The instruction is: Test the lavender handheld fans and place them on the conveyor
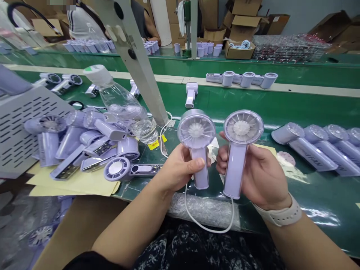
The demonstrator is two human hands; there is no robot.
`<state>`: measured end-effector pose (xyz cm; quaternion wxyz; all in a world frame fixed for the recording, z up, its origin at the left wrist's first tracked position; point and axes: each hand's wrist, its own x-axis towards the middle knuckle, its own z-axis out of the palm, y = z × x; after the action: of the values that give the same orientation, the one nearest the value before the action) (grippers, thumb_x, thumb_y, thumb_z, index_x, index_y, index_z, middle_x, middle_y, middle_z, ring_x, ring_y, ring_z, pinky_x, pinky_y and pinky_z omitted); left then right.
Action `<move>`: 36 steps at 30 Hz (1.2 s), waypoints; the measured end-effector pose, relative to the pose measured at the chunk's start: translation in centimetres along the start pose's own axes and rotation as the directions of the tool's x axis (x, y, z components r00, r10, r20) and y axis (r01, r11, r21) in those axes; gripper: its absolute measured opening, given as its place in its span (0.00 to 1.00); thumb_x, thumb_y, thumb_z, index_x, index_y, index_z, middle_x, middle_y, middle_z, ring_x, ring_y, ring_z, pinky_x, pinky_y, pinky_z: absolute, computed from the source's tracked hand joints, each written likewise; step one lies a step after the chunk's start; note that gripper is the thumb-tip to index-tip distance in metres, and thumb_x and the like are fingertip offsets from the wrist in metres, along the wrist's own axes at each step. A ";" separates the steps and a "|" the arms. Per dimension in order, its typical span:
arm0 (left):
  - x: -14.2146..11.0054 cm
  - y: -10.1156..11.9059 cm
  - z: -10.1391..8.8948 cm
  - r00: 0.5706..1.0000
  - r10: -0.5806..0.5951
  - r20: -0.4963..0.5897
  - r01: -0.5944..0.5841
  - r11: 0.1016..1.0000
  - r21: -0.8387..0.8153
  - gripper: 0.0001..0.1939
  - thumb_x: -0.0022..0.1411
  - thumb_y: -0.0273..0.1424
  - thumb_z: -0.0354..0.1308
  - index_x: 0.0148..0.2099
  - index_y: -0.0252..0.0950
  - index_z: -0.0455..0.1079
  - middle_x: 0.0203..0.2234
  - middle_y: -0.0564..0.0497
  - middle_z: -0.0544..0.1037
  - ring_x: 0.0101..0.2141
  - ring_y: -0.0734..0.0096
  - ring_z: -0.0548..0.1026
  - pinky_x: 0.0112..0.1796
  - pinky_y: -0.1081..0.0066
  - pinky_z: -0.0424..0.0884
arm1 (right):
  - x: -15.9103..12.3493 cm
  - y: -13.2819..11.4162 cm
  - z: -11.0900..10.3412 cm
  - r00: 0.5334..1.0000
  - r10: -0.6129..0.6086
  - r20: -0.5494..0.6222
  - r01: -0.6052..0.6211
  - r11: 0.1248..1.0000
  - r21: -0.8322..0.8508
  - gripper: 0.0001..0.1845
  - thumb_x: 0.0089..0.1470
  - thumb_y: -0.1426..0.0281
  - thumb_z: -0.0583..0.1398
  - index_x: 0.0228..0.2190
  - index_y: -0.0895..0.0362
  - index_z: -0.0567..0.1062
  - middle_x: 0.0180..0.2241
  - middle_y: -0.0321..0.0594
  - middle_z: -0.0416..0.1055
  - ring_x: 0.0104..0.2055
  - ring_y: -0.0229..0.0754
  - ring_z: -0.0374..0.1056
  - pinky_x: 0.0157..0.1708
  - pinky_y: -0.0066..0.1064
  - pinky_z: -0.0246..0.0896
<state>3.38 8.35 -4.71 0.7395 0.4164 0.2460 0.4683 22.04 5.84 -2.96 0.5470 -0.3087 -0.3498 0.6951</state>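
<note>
My left hand (177,168) is closed around the handle of a lilac hand-held fan (196,132), held upright with its round grille facing me. My right hand (257,176) grips a second lilac fan (242,129) the same way, just to the right of the first. A white cable (209,227) loops below both fans, from one handle base to the other. A white watch band (281,213) sits on my right wrist. Both fans hover over the green conveyor belt (281,108).
A heap of lilac fans and open fan parts (84,146) lies on yellow paper at left, beside a tipped plastic water bottle (123,105) and a slanted metal post (140,63). A row of finished fans (317,148) lies at right. More fans (243,78) and cardboard boxes stand farther back; another person sits behind the far belt.
</note>
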 end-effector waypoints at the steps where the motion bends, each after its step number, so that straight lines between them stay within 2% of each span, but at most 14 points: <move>1: 0.1 -0.1 0.0 1.000 0.000 -0.010 0.000 1.000 -0.001 0.34 0.47 0.46 0.80 0.50 0.35 0.73 0.32 0.52 0.75 0.31 0.71 0.75 0.33 0.71 0.73 | 0.0 0.0 0.0 1.000 0.015 0.004 -0.015 1.000 -0.008 0.19 0.62 0.54 0.59 0.29 0.53 0.79 0.28 0.40 0.74 0.28 0.43 0.70 0.30 0.36 0.75; 3: 0.2 -0.3 0.1 0.998 0.026 -0.048 -0.027 1.000 -0.010 0.33 0.48 0.51 0.77 0.48 0.34 0.75 0.34 0.51 0.76 0.31 0.72 0.74 0.33 0.72 0.73 | 0.1 0.0 -0.2 0.999 0.036 -0.004 -0.036 0.999 -0.034 0.21 0.62 0.52 0.58 0.27 0.54 0.77 0.27 0.41 0.72 0.26 0.43 0.68 0.27 0.36 0.72; 6: 0.4 -0.5 0.2 0.995 0.045 -0.085 -0.049 0.998 -0.039 0.32 0.52 0.55 0.74 0.47 0.34 0.74 0.37 0.50 0.77 0.32 0.73 0.76 0.37 0.70 0.76 | 0.3 -0.1 -0.5 0.998 -0.005 -0.060 0.001 0.998 -0.058 0.18 0.62 0.53 0.57 0.31 0.53 0.75 0.32 0.41 0.74 0.25 0.41 0.67 0.24 0.35 0.69; 8: 0.6 -0.4 0.2 0.996 0.035 -0.079 -0.040 0.997 -0.061 0.30 0.55 0.53 0.73 0.47 0.35 0.73 0.37 0.50 0.79 0.32 0.72 0.77 0.38 0.69 0.77 | 0.4 -0.3 -0.7 0.995 -0.037 -0.093 0.031 0.998 -0.061 0.15 0.62 0.54 0.58 0.34 0.52 0.74 0.31 0.39 0.74 0.25 0.42 0.67 0.23 0.34 0.68; 12: 0.7 0.0 0.1 0.997 0.009 -0.075 -0.017 0.994 -0.109 0.20 0.61 0.42 0.70 0.47 0.35 0.72 0.35 0.49 0.81 0.33 0.68 0.80 0.38 0.66 0.79 | 0.3 -0.8 -1.1 0.994 -0.039 -0.100 0.033 0.998 -0.057 0.12 0.61 0.55 0.60 0.34 0.50 0.75 0.26 0.37 0.72 0.28 0.45 0.69 0.24 0.35 0.68; 15: 0.6 0.2 0.1 0.998 0.026 -0.059 -0.032 0.995 -0.098 0.18 0.61 0.36 0.68 0.50 0.36 0.70 0.39 0.48 0.84 0.36 0.63 0.84 0.41 0.63 0.80 | 0.3 -0.8 -1.5 0.988 -0.091 -0.128 0.077 0.991 -0.110 0.13 0.59 0.53 0.62 0.36 0.49 0.78 0.33 0.40 0.77 0.33 0.49 0.74 0.30 0.40 0.74; 18: 0.5 0.1 0.2 0.999 0.041 -0.027 -0.041 0.999 -0.024 0.24 0.59 0.37 0.71 0.54 0.38 0.69 0.42 0.46 0.85 0.39 0.58 0.85 0.41 0.62 0.80 | 0.5 -0.4 -1.7 0.975 -0.161 -0.153 0.131 0.973 -0.190 0.14 0.59 0.55 0.63 0.44 0.46 0.78 0.41 0.40 0.80 0.44 0.54 0.78 0.43 0.49 0.78; 21: 0.5 -0.2 0.0 0.998 0.066 -0.014 -0.065 0.996 0.059 0.25 0.58 0.38 0.73 0.52 0.38 0.67 0.38 0.47 0.85 0.38 0.58 0.86 0.40 0.62 0.81 | 0.8 0.0 -1.7 0.967 -0.200 -0.156 0.163 0.961 -0.222 0.13 0.62 0.58 0.62 0.48 0.43 0.77 0.43 0.37 0.81 0.49 0.53 0.79 0.45 0.50 0.78; 25: 0.6 -0.5 -0.4 0.997 0.079 0.026 -0.081 0.993 0.090 0.29 0.55 0.43 0.76 0.48 0.39 0.64 0.36 0.47 0.86 0.37 0.59 0.86 0.39 0.64 0.82 | 1.1 0.3 -1.7 0.963 -0.181 -0.201 0.144 0.972 -0.186 0.08 0.64 0.61 0.61 0.45 0.43 0.77 0.40 0.34 0.81 0.44 0.50 0.80 0.41 0.46 0.81; 30: 0.8 -0.4 -0.6 0.999 0.037 -0.014 -0.036 0.994 0.102 0.33 0.50 0.48 0.78 0.46 0.39 0.63 0.33 0.49 0.85 0.33 0.61 0.86 0.33 0.68 0.80 | 1.4 0.5 -1.3 0.971 -0.139 -0.196 0.108 0.981 -0.164 0.12 0.65 0.63 0.60 0.49 0.44 0.77 0.39 0.36 0.82 0.41 0.49 0.81 0.41 0.45 0.80; 34: 0.8 -0.2 -0.6 1.000 0.007 -0.011 -0.006 0.993 0.117 0.32 0.52 0.49 0.76 0.46 0.40 0.62 0.32 0.49 0.85 0.31 0.61 0.85 0.31 0.68 0.79 | 1.2 0.5 -1.0 0.967 -0.090 -0.239 0.068 0.993 -0.101 0.16 0.64 0.65 0.58 0.51 0.46 0.77 0.37 0.37 0.82 0.37 0.49 0.80 0.37 0.44 0.80; 36: 0.7 -0.2 -0.7 1.000 0.020 -0.007 -0.018 0.986 0.164 0.29 0.54 0.45 0.76 0.47 0.39 0.63 0.34 0.48 0.84 0.31 0.62 0.84 0.33 0.66 0.79 | 0.8 0.3 -1.3 0.965 -0.152 -0.211 0.117 0.979 -0.169 0.16 0.63 0.62 0.60 0.51 0.47 0.77 0.39 0.39 0.82 0.39 0.51 0.79 0.36 0.44 0.79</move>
<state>3.28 9.17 -5.21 0.6971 0.4762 0.2830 0.4552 22.75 6.76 -4.00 0.6032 -0.4019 -0.3594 0.5877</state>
